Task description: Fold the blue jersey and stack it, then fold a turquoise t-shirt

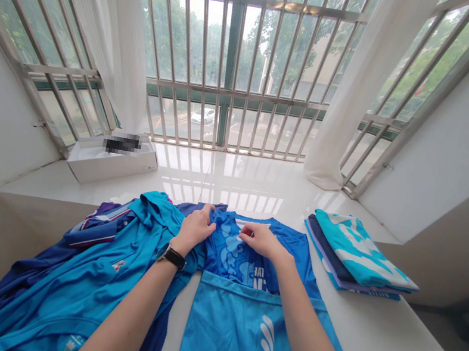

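Observation:
My left hand [194, 229], with a black wristwatch [172, 256] on its wrist, grips the neck edge of a blue printed jersey [238, 255]. My right hand [261, 241] pinches the same jersey between its fingertips, close to the white inner collar. Below my forearms lies a lighter blue shirt [233, 338] with a white logo. A heap of teal and navy garments [76, 274] spreads to the left of my left arm, its edge touching the jersey. To the right, a folded stack of teal, white and navy clothes [356, 254] sits apart from both hands.
The garments lie on a glossy white sill [225, 177] below a barred window [238, 49] with white curtains [348, 99]. A white box [111, 169] with a blurred dark object stands at the far left. The sill's right edge drops away beyond the stack.

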`<control>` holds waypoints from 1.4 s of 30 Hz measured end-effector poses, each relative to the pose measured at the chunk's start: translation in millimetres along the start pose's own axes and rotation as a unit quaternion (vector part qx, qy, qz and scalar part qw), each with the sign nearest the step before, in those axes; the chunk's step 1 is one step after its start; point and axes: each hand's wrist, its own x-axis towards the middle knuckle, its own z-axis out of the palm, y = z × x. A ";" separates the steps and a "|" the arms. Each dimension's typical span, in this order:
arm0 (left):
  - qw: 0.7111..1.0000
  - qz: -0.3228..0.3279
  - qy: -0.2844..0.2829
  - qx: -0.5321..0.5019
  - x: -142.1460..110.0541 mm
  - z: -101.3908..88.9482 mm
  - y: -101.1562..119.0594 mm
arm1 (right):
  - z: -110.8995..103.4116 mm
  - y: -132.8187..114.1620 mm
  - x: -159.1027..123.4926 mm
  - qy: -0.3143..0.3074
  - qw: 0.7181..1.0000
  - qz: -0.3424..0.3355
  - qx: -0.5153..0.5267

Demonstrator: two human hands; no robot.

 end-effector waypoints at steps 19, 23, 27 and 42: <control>0.972 0.138 -0.053 -0.180 1.4 28.3 10.9 | 0.2 -2.3 1.0 -0.003 1.000 -0.006 0.004; 0.969 0.167 -0.068 -0.169 0.6 9.9 7.6 | -3.1 -3.1 -0.1 -0.009 1.000 -0.003 0.005; 0.987 0.128 -0.069 -0.066 -5.9 -7.0 15.2 | -9.1 -4.3 -1.7 -0.011 1.000 0.003 0.003; 0.987 0.124 -0.085 -0.064 -7.5 9.4 20.6 | -8.5 -9.5 -3.0 -0.023 1.000 0.008 0.008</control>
